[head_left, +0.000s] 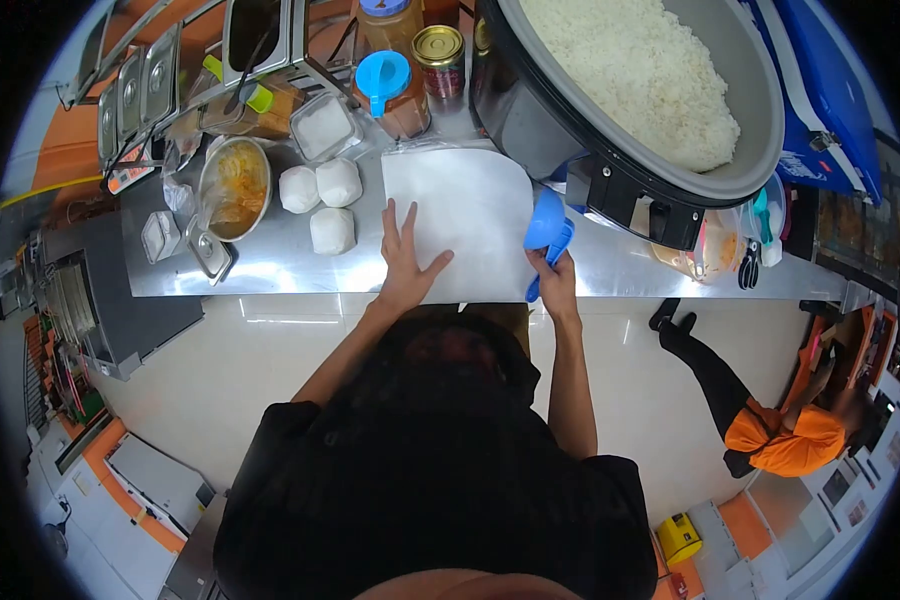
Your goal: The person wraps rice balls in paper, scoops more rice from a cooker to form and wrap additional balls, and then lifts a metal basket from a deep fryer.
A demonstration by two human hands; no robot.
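The left hand [407, 262] lay flat with its fingers spread on the near-left part of a white sheet of paper [470, 205], holding nothing but pressing the sheet to the steel counter [270, 265]; the right hand [555, 280] was closed around the handle of a blue scoop [547, 232], which stood at the sheet's right edge with its bowl pointing away from the person and its long axis running near to far; whether the scoop carried any rice could not be made out from this angle. The big rice cooker [610, 175], open and full of white rice [650, 70], sat just beyond and to the right of the scoop, so the right hand was plainly the nearer one to it; the sheet lay between the two hands. To the left of the sheet lay three white wrapped parcels [320, 200], and left of those a metal bowl [234, 186] with yellowish contents; jars [395, 85] and a tin [440, 55] stood at the far side; another person in orange [785, 435] was at the right.
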